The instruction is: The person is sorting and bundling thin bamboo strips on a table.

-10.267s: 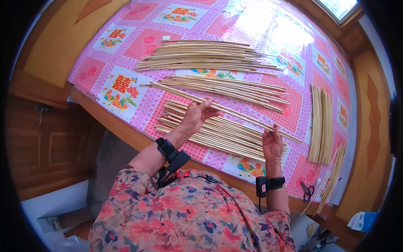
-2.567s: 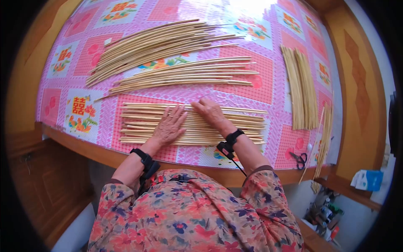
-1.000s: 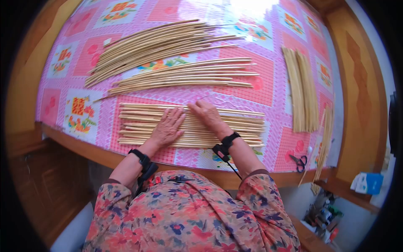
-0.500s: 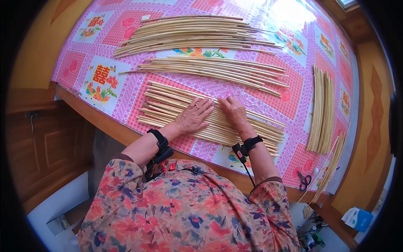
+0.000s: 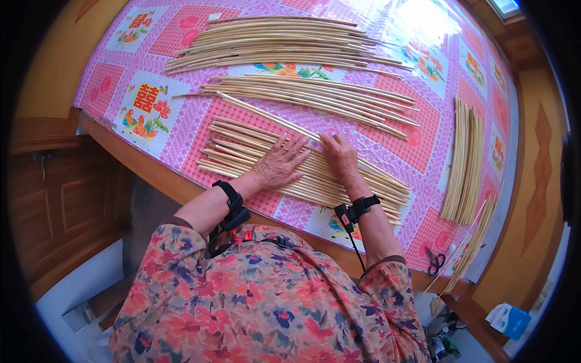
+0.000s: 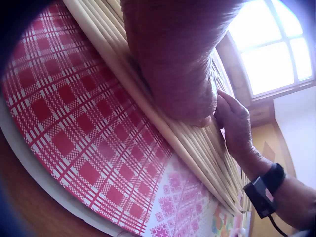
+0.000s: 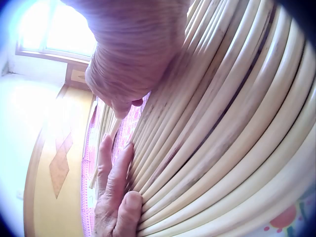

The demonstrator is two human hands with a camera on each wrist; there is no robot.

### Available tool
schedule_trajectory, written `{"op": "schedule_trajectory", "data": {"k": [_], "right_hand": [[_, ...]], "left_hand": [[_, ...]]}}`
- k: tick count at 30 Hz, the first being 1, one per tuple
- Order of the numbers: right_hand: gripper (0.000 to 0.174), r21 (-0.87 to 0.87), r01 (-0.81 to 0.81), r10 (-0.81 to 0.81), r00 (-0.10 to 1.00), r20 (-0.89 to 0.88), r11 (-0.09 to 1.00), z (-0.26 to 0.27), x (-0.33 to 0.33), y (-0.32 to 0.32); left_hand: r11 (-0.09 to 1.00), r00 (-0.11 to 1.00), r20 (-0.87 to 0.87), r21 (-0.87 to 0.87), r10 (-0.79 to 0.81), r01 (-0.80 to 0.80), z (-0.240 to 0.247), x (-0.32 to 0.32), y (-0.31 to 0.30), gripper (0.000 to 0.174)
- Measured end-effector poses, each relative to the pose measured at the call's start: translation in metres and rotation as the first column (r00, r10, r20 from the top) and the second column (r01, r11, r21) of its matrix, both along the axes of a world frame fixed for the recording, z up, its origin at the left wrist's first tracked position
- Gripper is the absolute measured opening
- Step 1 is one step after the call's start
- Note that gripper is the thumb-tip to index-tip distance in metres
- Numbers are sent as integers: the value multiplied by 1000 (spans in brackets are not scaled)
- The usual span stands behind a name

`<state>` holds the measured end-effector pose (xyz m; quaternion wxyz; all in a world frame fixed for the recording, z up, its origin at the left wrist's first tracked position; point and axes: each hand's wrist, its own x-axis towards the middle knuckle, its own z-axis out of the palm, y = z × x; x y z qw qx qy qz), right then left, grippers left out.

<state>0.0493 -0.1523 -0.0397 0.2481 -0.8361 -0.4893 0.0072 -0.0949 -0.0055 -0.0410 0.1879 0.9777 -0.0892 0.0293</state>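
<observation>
A row of pale, slender sticks (image 5: 236, 147) lies side by side near the table's front edge. My left hand (image 5: 279, 164) rests on it with fingers spread, pressing the sticks down. At the row's far edge, my right hand (image 5: 341, 157) pinches one stick (image 5: 260, 113), its left end angled out away from the others. In the right wrist view, the left hand's fingers (image 7: 116, 177) lie against the sticks, close to the right hand (image 7: 133, 54). The left wrist view has the right hand (image 6: 237, 123) just beyond the left; its fingertips are mostly hidden.
Two looser stick piles, a middle one (image 5: 315, 97) and a far one (image 5: 284, 42), lie beyond the row. Thin white string (image 5: 378, 151) is tangled right of the hands. Bundles (image 5: 463, 160), more thin sticks (image 5: 472, 248) and scissors (image 5: 434, 261) lie at the right.
Ten seconds ago both hands held a stick above the row; afterwards they came down onto it. Since half a second ago, one far-edge stick's left end has swung outward while the left hand stayed put.
</observation>
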Motion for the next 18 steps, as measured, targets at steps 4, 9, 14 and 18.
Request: {"op": "schedule_trajectory", "data": {"k": [4, 9, 14, 18], "right_hand": [[18, 20, 49, -49, 999, 5, 999, 0, 3, -1], [18, -11, 25, -24, 999, 47, 1000, 3, 10, -7], [19, 7, -30, 30, 997, 67, 1000, -6, 9, -9], [19, -19, -42, 43, 997, 71, 999, 4, 8, -4]], "left_hand": [[1000, 1000, 6, 6, -6, 6, 0, -1, 0, 59], [999, 999, 30, 35, -30, 28, -7, -1, 1, 60], [999, 997, 73, 34, -27, 25, -8, -1, 1, 62], [998, 991, 132, 55, -21, 13, -11, -1, 0, 63]]}}
